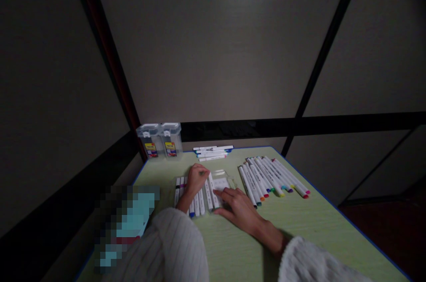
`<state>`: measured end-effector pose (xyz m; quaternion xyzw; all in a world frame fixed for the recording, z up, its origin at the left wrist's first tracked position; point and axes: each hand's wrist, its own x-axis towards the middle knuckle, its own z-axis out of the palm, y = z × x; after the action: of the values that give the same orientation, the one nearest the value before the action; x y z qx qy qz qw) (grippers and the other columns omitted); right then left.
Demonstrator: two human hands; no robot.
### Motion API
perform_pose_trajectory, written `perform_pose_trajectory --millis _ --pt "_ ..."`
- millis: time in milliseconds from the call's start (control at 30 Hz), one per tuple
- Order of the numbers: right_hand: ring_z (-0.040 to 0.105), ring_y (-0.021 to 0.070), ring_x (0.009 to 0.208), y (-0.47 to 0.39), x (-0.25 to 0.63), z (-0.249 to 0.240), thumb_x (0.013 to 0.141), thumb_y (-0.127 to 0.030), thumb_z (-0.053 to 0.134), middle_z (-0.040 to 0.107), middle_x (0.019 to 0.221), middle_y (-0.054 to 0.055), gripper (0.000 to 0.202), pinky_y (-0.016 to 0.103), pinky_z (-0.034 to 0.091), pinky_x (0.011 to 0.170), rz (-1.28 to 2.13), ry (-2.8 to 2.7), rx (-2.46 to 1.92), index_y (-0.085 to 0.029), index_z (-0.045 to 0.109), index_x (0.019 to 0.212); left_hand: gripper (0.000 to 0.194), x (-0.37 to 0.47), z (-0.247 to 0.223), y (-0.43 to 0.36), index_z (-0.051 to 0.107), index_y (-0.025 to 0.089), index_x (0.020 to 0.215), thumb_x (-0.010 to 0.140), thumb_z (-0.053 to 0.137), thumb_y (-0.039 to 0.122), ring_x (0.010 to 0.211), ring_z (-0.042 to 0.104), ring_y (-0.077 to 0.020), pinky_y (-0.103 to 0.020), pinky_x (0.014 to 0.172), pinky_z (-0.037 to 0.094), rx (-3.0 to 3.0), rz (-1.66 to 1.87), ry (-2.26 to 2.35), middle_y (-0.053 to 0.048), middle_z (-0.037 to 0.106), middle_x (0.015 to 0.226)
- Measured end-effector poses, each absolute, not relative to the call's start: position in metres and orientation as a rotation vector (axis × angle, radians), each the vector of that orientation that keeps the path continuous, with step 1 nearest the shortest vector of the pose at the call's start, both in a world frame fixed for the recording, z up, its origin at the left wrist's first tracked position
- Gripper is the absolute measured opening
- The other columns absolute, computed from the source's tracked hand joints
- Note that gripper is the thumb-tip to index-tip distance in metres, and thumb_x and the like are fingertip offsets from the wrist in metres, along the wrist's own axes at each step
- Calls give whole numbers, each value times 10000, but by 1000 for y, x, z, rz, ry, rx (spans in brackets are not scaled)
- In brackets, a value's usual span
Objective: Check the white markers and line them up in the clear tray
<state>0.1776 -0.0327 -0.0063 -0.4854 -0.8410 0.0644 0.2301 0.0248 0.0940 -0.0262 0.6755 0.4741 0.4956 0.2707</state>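
A clear plastic tray [220, 172] lies on the table with white markers side by side in it. My left hand [197, 179] reaches over its left half, fingers curled and pinched at the upper end of a white marker [209, 193]. My right hand [240, 207] rests at the tray's right side, fingers stretched out and thumb apart. Its index fingertip touches a second white marker [214, 191] lying against the first. The left-hand row of markers [197, 204] is partly covered by my left hand and wrist.
Loose markers with coloured ends [266, 177] lie on the right of the green table [233, 251]. A small marker pile [213, 153] is at the back edge. Two lidded clear containers [171, 142] stand back left, near the wall. A pixelated turquoise object [135, 217] is at left.
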Motion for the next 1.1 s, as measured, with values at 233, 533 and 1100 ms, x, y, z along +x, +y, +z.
perform_pose_trajectory --millis 233,533,1100 --pt "557 222 890 -34 177 -4 805 -486 464 604 950 91 484 348 389 771 219 -2322 -1339 -176 507 1174 145 24 -27 93 634 158 501 604 591 66 672 548 -127 -258 682 439 1883 1268 1345 -8 564 637" --pt "556 220 878 -33 177 -4 816 -473 454 599 930 89 463 343 382 760 191 -2334 -1329 -181 513 1170 143 25 -24 92 630 145 494 599 593 55 650 548 -133 -269 682 439 1940 1207 1366 -15 560 626" --pt "556 212 852 -34 176 -3 825 -467 438 596 889 79 435 330 379 751 211 -2338 -1319 -190 533 1147 146 25 -22 88 655 158 545 588 603 29 688 543 -129 -267 721 437 1953 1172 1374 -11 577 664"
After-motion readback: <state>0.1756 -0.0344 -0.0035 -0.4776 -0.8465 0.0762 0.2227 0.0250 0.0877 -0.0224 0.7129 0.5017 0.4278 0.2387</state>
